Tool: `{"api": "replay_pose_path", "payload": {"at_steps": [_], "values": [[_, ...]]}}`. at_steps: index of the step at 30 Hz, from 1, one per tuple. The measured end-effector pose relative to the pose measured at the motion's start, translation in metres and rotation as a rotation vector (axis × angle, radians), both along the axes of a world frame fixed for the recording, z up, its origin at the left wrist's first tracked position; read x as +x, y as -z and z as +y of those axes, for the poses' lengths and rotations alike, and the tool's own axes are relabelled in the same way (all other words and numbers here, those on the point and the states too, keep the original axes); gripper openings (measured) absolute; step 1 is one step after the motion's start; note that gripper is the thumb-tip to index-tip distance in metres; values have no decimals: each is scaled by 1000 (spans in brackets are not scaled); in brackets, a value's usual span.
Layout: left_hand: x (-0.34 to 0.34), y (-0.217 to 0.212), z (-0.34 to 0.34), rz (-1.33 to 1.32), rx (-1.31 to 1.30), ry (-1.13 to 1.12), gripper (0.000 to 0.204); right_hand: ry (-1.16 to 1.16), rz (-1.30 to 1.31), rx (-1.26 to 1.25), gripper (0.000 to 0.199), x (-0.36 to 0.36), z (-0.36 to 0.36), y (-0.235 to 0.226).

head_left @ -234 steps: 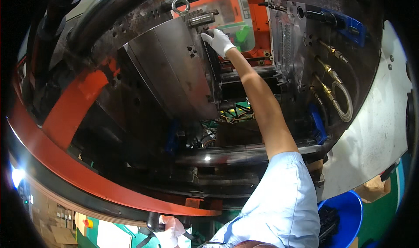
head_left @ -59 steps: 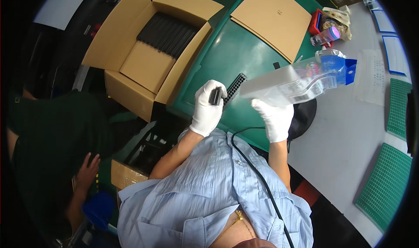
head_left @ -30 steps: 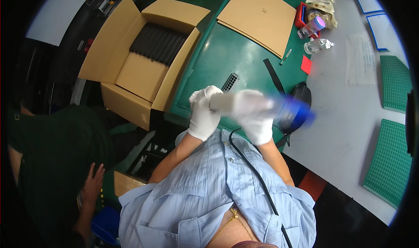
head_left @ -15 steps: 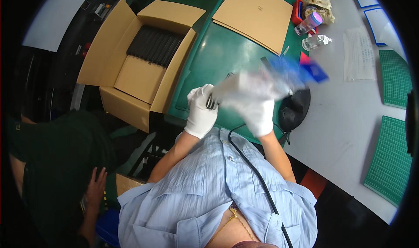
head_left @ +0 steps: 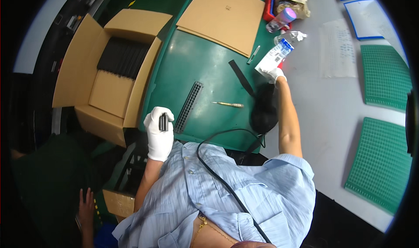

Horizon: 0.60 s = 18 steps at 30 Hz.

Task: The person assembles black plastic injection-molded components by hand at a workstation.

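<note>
My left hand (head_left: 159, 140), in a white glove, is closed around a small stack of black rectangular pieces (head_left: 163, 122) near the table's front left. Just right of it lies a long black slotted strip (head_left: 190, 104). Farther right, my white-gloved right hand (head_left: 277, 75) grips the near end of a white and blue packet (head_left: 275, 59); the fingertips are partly hidden. A slim screwdriver (head_left: 229, 104) rests on the green mat between the hands. Below the right hand sits a black cloth-like bundle (head_left: 264, 110), with a flat black strip (head_left: 241, 76) reaching out from it.
An open carton (head_left: 109, 93) with black ridged parts stands at left. Cardboard sheets (head_left: 222, 14) lie at the back, near a pen (head_left: 253, 55). A pink-lidded bottle (head_left: 281, 20) and red bin (head_left: 269, 8) stand back right. A black cable (head_left: 218, 176) crosses my front. Another person's hand (head_left: 86, 204) shows lower left.
My right hand has carried the packet away from the left hand, to the right side. The slotted strip and screwdriver now show on the mat. The whole view has shifted.
</note>
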<state>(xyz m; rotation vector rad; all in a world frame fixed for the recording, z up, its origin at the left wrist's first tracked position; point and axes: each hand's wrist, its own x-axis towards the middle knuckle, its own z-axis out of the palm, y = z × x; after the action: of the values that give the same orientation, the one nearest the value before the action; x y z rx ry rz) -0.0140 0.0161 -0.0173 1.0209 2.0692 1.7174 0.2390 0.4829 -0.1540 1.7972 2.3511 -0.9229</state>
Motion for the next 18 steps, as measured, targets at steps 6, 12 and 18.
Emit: {"api": "replay_pose_path", "payload": {"at_steps": [6,12,18], "values": [[4,-8,-4,355,-311,-65,23,81,-483,-157,63,-20,2,8],[8,-32,4,377,-304,-18,24,-295,77,451,27,-32,-100,-14],[12,-115,-16,534,-89,359,21,-719,-141,279,48,-28,-219,1]]}}
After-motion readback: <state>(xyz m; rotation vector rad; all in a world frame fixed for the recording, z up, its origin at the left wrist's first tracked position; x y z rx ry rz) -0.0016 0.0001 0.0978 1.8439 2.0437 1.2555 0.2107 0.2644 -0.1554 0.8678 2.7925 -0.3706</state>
